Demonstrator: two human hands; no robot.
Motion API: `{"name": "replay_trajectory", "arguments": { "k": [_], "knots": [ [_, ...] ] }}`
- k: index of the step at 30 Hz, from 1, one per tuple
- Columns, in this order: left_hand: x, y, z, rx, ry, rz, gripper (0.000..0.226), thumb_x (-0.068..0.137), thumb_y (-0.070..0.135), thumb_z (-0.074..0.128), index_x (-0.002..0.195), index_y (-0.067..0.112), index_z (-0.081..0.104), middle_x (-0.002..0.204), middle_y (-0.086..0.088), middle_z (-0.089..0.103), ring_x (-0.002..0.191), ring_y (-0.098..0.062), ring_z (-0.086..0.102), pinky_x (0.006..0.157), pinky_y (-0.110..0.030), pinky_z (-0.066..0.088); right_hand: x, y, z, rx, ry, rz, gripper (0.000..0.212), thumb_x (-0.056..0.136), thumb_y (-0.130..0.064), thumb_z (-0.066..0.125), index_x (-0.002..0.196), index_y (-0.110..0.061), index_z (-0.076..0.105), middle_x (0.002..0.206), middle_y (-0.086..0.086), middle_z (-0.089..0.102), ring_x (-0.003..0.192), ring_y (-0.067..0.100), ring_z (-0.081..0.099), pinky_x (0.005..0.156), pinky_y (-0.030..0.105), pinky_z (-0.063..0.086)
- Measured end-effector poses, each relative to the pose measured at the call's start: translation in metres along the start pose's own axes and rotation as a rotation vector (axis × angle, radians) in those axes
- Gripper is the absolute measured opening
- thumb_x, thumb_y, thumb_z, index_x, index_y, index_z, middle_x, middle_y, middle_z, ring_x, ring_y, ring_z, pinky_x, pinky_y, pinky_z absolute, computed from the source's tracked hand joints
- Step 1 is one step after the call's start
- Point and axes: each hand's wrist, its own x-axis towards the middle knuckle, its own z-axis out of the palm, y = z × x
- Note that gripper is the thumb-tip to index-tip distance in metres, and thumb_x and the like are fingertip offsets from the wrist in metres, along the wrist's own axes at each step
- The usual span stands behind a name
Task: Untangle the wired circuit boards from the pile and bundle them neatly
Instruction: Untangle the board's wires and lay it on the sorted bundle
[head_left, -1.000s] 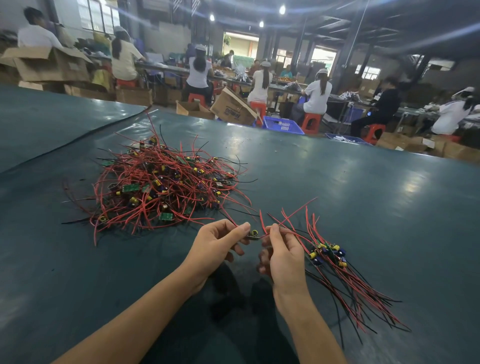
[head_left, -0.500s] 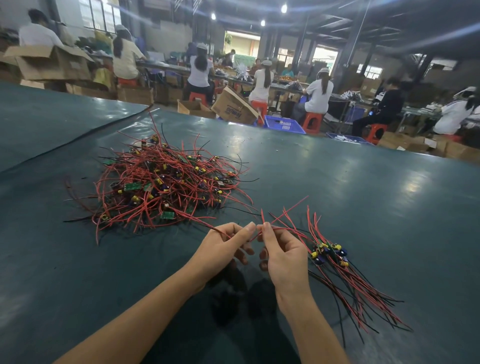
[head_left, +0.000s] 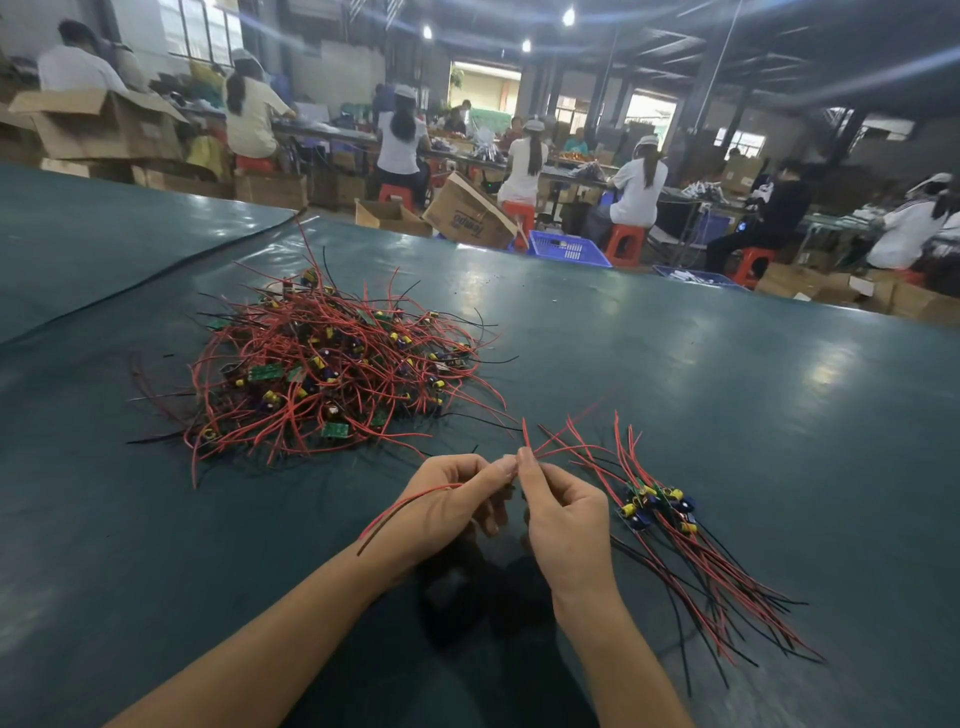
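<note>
**Fingertips meet over a red lead**

Both hands are up between the two heaps. The left hand (head_left: 447, 501) pinches a red wire (head_left: 410, 503) that trails back across its knuckles to the wrist. The right hand (head_left: 563, 519) pinches at the same spot, thumb and forefinger tip to tip with the left's. Whether a board sits between them I cannot tell; the fingers hide it.

The pile (head_left: 332, 364) lies farther out on the left, a red and black snarl dotted with green boards. The bundle (head_left: 660, 509) lies just right of the right hand, boards clustered, leads fanned toward the near edge.

This looks like light stuff: thin, limp leads that will likely snag and spring, and small stiff boards whose solder joints probably won't take a yank. Best grip, I'd say, is the board's edges or the wire close to it, drawn out slowly.

The mat (head_left: 701, 364) is dark green with a slight sheen. Beyond it, workers sit on red stools at long benches among cardboard boxes (head_left: 467, 215) and a blue crate (head_left: 566, 248).
</note>
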Motion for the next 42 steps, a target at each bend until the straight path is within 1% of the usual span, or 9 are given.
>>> {"name": "replay_trajectory", "arguments": {
  "k": [2, 6, 11, 16, 22, 29, 33, 35, 42],
  "knots": [
    [0.0, -0.002, 0.001, 0.016, 0.003, 0.027, 0.038, 0.075, 0.053, 0.065, 0.06, 0.018, 0.062, 0.057, -0.004, 0.065, 0.05, -0.014, 0.06, 0.05, -0.016, 0.044, 0.002, 0.001, 0.0, 0.004, 0.016, 0.037, 0.033, 0.098, -0.024, 0.057, 0.073, -0.027, 0.078, 0.075, 0.014, 0.072, 0.075, 0.02, 0.067, 0.081, 0.045, 0.056],
    [-0.002, -0.003, 0.001, 0.028, -0.043, 0.067, 0.031, 0.077, 0.044, 0.069, 0.061, 0.019, 0.061, 0.058, -0.004, 0.064, 0.052, -0.014, 0.06, 0.053, -0.018, 0.046, 0.002, 0.001, 0.0, 0.038, 0.038, 0.119, 0.036, 0.099, -0.022, 0.056, 0.069, -0.025, 0.077, 0.072, -0.001, 0.074, 0.082, 0.021, 0.07, 0.086, 0.045, 0.057],
    [-0.002, -0.005, 0.001, 0.058, -0.07, 0.056, 0.031, 0.087, 0.029, 0.07, 0.061, 0.017, 0.06, 0.057, -0.004, 0.065, 0.052, -0.01, 0.057, 0.054, -0.016, 0.043, 0.007, -0.001, -0.006, 0.135, 0.117, 0.249, 0.039, 0.098, -0.023, 0.056, 0.066, -0.025, 0.077, 0.058, -0.009, 0.052, 0.045, 0.002, 0.044, 0.048, 0.025, 0.04],
    [-0.005, 0.003, 0.001, 0.037, -0.097, 0.042, 0.029, 0.07, 0.043, 0.071, 0.052, 0.023, 0.06, 0.055, -0.005, 0.062, 0.051, -0.014, 0.056, 0.052, -0.021, 0.042, 0.018, -0.002, -0.02, 0.29, 0.232, 0.284, 0.031, 0.098, -0.016, 0.056, 0.074, -0.015, 0.075, 0.068, -0.004, 0.045, 0.038, 0.002, 0.035, 0.035, 0.017, 0.031],
    [-0.006, 0.008, -0.002, -0.017, -0.138, 0.076, 0.033, 0.073, 0.03, 0.071, 0.046, 0.021, 0.055, 0.053, -0.003, 0.053, 0.048, -0.016, 0.054, 0.054, -0.026, 0.042, 0.028, 0.0, -0.03, 0.395, 0.348, 0.27, 0.029, 0.098, -0.015, 0.055, 0.075, -0.011, 0.074, 0.064, -0.006, 0.044, 0.038, 0.003, 0.032, 0.033, 0.017, 0.026],
    [-0.001, 0.003, -0.005, -0.007, -0.01, 0.074, 0.029, 0.077, 0.037, 0.07, 0.054, 0.022, 0.06, 0.054, -0.004, 0.062, 0.048, -0.011, 0.055, 0.047, -0.018, 0.04, 0.014, 0.001, -0.014, 0.24, 0.246, 0.216, 0.033, 0.091, -0.034, 0.067, 0.065, -0.016, 0.074, 0.051, -0.011, 0.042, 0.043, 0.005, 0.033, 0.04, 0.02, 0.032],
    [0.0, 0.0, -0.007, 0.038, -0.01, 0.095, 0.03, 0.083, 0.037, 0.073, 0.06, 0.022, 0.063, 0.056, -0.003, 0.065, 0.05, -0.01, 0.058, 0.049, -0.015, 0.042, 0.002, 0.0, 0.004, 0.127, 0.048, 0.096, 0.028, 0.092, -0.026, 0.066, 0.067, -0.019, 0.078, 0.07, -0.002, 0.074, 0.072, 0.015, 0.069, 0.074, 0.032, 0.056],
    [0.0, 0.0, -0.007, 0.053, -0.006, 0.087, 0.031, 0.08, 0.041, 0.072, 0.056, 0.025, 0.063, 0.055, -0.001, 0.064, 0.051, -0.009, 0.059, 0.05, -0.014, 0.043, 0.0, 0.0, 0.006, 0.111, 0.044, 0.099, 0.028, 0.092, -0.024, 0.065, 0.068, -0.02, 0.078, 0.075, -0.001, 0.076, 0.077, 0.012, 0.071, 0.079, 0.032, 0.057],
    [-0.002, 0.002, -0.001, 0.055, -0.07, 0.056, 0.027, 0.075, 0.028, 0.069, 0.052, 0.02, 0.058, 0.052, -0.005, 0.062, 0.048, -0.011, 0.056, 0.052, -0.015, 0.042, 0.008, 0.003, -0.002, 0.24, 0.22, 0.253, 0.026, 0.093, -0.024, 0.066, 0.071, -0.017, 0.078, 0.052, -0.005, 0.039, 0.043, 0.007, 0.031, 0.044, 0.022, 0.031]
  ]
}}
